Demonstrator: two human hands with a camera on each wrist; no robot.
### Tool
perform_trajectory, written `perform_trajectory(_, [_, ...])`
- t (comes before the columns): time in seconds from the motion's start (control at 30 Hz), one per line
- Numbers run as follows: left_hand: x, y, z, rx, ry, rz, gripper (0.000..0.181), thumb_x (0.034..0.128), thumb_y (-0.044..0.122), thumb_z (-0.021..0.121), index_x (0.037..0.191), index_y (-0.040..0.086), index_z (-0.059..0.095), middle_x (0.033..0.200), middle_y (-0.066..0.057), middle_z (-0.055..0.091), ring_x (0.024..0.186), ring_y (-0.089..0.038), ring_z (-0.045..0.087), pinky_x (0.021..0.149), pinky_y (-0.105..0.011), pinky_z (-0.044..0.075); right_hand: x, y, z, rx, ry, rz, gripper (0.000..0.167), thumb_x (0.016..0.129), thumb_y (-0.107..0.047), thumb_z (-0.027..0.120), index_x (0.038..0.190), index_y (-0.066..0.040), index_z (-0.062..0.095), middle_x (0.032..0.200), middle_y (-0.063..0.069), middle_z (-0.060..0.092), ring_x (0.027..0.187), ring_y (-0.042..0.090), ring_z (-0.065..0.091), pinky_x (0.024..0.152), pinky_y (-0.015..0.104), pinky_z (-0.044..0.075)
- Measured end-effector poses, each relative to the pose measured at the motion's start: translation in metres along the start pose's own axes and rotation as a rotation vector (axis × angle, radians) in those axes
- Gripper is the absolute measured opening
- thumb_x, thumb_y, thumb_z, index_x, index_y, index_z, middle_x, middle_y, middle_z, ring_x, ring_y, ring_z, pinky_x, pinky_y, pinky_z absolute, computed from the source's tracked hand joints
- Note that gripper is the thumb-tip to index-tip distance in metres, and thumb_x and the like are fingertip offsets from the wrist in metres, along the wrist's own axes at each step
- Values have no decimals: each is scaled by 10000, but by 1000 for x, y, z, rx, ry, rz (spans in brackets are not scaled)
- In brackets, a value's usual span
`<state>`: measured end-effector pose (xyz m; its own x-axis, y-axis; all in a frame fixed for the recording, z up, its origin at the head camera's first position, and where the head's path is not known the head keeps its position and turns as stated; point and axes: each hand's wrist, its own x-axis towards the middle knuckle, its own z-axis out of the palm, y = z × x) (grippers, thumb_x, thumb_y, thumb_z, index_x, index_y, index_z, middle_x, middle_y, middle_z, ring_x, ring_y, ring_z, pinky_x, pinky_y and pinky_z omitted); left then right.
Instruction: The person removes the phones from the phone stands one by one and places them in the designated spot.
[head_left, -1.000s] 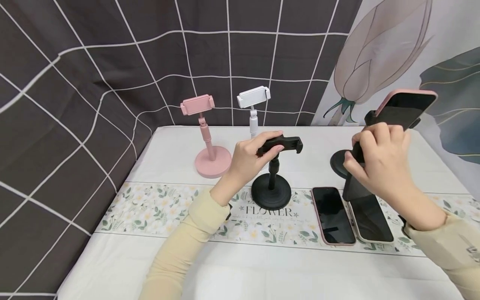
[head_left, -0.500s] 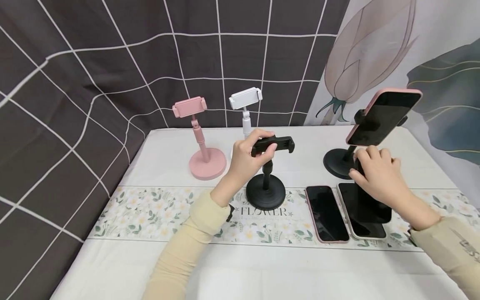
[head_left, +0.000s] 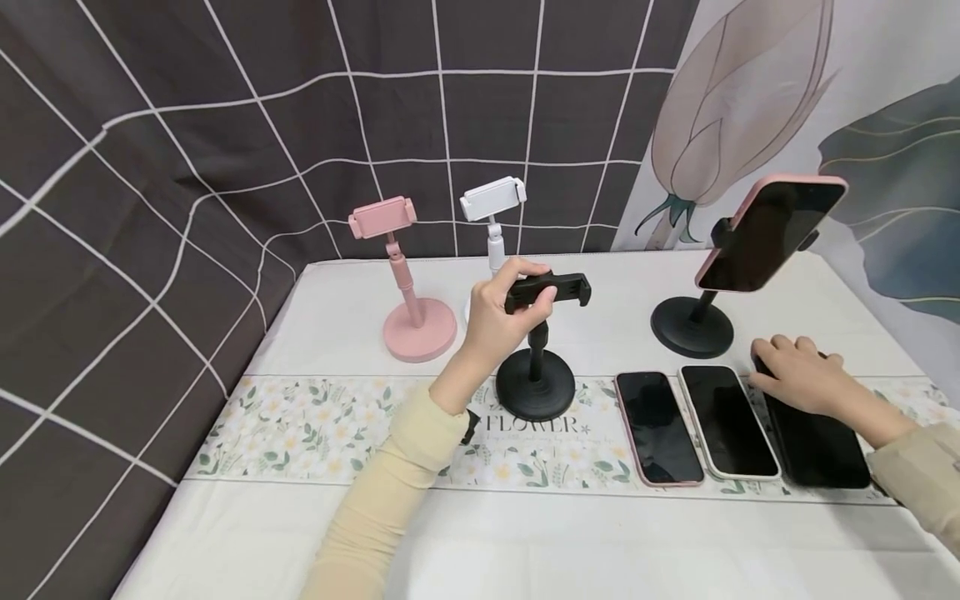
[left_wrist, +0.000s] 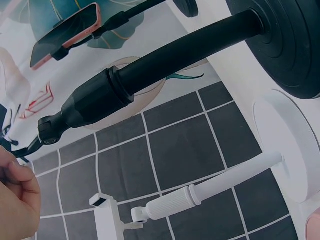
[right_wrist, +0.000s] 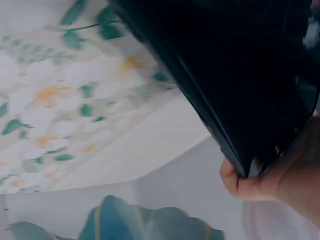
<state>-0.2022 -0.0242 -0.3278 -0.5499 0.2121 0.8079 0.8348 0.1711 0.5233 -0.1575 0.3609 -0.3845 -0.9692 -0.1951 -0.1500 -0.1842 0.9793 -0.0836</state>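
My left hand [head_left: 498, 318] grips the clamp [head_left: 566, 289] of a black phone stand [head_left: 536, 387] standing on the table. In the left wrist view the stand's post [left_wrist: 185, 55] slants across, and the left fingers [left_wrist: 20, 200] show at the edge. At the right, my right hand [head_left: 806, 377] holds the far end of a black phone [head_left: 821, 450], beside a white-edged phone [head_left: 729, 421]. The right wrist view shows the black phone [right_wrist: 225, 85] close up, with thumb and fingers around its end. Left of these lies a pink-edged phone [head_left: 660, 429].
A second black stand [head_left: 692, 327] holds a pink-edged phone [head_left: 776, 233] at the back right. A pink stand [head_left: 420, 329] and a white stand [head_left: 495, 242] stand behind my left hand. A dark grid cloth [head_left: 300, 125] hangs behind the table.
My right hand has carried the black phone from above the white-edged phone rightward and down to beside it. The left hand has kept its hold on the clamp.
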Motion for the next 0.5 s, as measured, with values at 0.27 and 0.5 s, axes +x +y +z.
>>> perform_trajectory(0.27, [2,2,1,-40,-14,-18,166,810,17,634,962,-32,589,902,-214,686,604,-230,661,573,-182,516,8,20,9,34,-109,-14,288,889,-226,539,1027,21,481,982,277,499,847,445,453,576,581,365])
perform_trajectory(0.5, [1,2,1,-20,3,-9,164,806,17,635,955,-31,587,903,-215,687,622,-242,664,575,-180,515,14,19,12,100,-94,-61,183,863,-185,566,950,-53,473,916,184,499,814,414,457,561,546,374])
